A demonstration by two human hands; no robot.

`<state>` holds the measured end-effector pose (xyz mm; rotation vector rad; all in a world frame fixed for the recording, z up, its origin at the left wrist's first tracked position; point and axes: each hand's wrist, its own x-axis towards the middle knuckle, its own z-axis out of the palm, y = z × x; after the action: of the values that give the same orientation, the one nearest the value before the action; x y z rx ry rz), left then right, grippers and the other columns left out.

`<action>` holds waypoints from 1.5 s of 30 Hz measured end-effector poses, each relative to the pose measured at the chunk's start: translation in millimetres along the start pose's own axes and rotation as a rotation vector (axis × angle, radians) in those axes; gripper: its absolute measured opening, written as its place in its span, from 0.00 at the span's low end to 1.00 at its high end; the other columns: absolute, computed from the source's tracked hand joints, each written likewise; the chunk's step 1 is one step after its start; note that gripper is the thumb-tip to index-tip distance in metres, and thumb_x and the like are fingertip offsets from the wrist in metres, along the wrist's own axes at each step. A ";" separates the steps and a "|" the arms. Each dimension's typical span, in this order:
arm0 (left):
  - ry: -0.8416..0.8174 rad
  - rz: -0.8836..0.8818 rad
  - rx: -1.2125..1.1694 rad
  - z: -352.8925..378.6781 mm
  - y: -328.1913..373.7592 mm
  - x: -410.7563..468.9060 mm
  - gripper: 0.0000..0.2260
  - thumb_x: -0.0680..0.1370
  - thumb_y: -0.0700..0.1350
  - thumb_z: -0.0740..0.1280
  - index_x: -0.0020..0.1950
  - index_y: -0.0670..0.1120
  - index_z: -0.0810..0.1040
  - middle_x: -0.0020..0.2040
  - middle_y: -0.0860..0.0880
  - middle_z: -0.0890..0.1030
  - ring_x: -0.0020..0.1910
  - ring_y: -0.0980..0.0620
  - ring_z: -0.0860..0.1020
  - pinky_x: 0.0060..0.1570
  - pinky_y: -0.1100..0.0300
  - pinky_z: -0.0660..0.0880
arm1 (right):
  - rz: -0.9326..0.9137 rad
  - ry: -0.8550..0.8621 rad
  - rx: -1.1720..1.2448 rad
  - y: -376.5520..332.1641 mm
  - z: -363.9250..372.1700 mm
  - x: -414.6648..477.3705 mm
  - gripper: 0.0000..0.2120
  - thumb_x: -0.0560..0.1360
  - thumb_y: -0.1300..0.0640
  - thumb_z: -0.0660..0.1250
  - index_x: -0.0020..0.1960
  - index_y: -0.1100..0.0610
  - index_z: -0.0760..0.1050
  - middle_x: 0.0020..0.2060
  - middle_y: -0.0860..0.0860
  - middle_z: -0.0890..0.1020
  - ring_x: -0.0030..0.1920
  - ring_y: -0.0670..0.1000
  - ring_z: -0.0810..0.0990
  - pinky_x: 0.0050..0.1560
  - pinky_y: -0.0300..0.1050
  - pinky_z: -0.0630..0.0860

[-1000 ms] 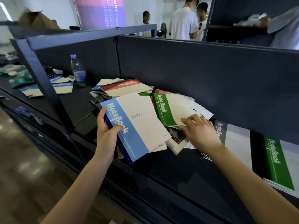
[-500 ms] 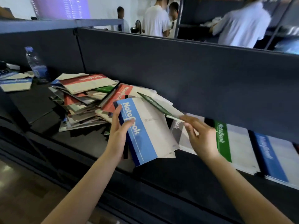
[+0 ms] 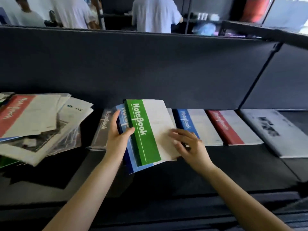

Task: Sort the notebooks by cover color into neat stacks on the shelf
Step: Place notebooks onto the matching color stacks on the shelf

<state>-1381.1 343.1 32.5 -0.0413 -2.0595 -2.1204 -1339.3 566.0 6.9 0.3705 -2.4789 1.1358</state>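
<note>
Notebooks lay along the dark shelf (image 3: pixel 166 177). At the far left sat a loose, untidy pile (image 3: pixel 38 124) topped by a red-banded cover. Next came a grey notebook (image 3: pixel 102 129), flat on the shelf. The left hand (image 3: pixel 119 139) had its grip clamped on 2 held books, a blue notebook (image 3: pixel 133 164) beneath a green notebook (image 3: pixel 143 132), thumb on the green band. The right hand (image 3: pixel 188 144), blurred, rested fingers-spread on the green notebook's white cover. Further right lay a blue stack (image 3: pixel 196 125), a red stack (image 3: pixel 231 127) and a grey-printed stack (image 3: pixel 273 130), side by side.
</note>
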 end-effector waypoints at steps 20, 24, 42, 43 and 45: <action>0.160 -0.123 0.034 -41.5 -22.1 -21.6 0.27 0.76 0.29 0.64 0.69 0.52 0.67 0.54 0.56 0.77 0.43 0.64 0.78 0.37 0.72 0.74 | 0.554 0.102 0.275 48.2 5.1 60.5 0.11 0.75 0.58 0.69 0.56 0.55 0.74 0.45 0.52 0.82 0.42 0.52 0.81 0.41 0.45 0.78; 0.224 -0.188 0.040 -69.0 -29.2 -32.8 0.27 0.76 0.30 0.64 0.70 0.54 0.67 0.56 0.52 0.77 0.46 0.58 0.78 0.39 0.66 0.74 | 0.608 0.066 0.140 53.1 21.1 74.4 0.13 0.74 0.56 0.67 0.57 0.55 0.76 0.45 0.53 0.83 0.45 0.56 0.81 0.44 0.48 0.77; 0.072 -0.132 -0.016 -57.5 -27.1 -14.7 0.28 0.76 0.30 0.64 0.64 0.61 0.69 0.55 0.57 0.80 0.50 0.59 0.80 0.45 0.63 0.75 | 0.389 -0.009 -0.202 20.0 40.4 79.4 0.27 0.79 0.52 0.64 0.75 0.57 0.61 0.72 0.55 0.67 0.69 0.57 0.68 0.66 0.48 0.66; 0.055 -0.117 -0.019 -52.6 -26.8 -11.2 0.28 0.76 0.30 0.64 0.65 0.61 0.68 0.56 0.58 0.79 0.51 0.59 0.80 0.46 0.63 0.75 | 0.370 -0.009 -0.145 13.4 39.5 74.2 0.26 0.79 0.50 0.63 0.74 0.57 0.64 0.69 0.55 0.71 0.66 0.55 0.72 0.62 0.46 0.69; 0.023 -0.064 -0.027 -40.4 -25.7 -4.6 0.29 0.76 0.30 0.65 0.67 0.60 0.67 0.59 0.59 0.77 0.55 0.60 0.79 0.48 0.64 0.75 | 0.390 -0.069 0.021 -2.6 38.3 62.4 0.27 0.78 0.46 0.62 0.73 0.57 0.65 0.63 0.52 0.76 0.59 0.49 0.77 0.54 0.38 0.72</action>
<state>-1376.1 304.1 4.9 0.0460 -2.0461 -2.1757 -1402.8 530.3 13.8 -0.0772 -2.6760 1.3144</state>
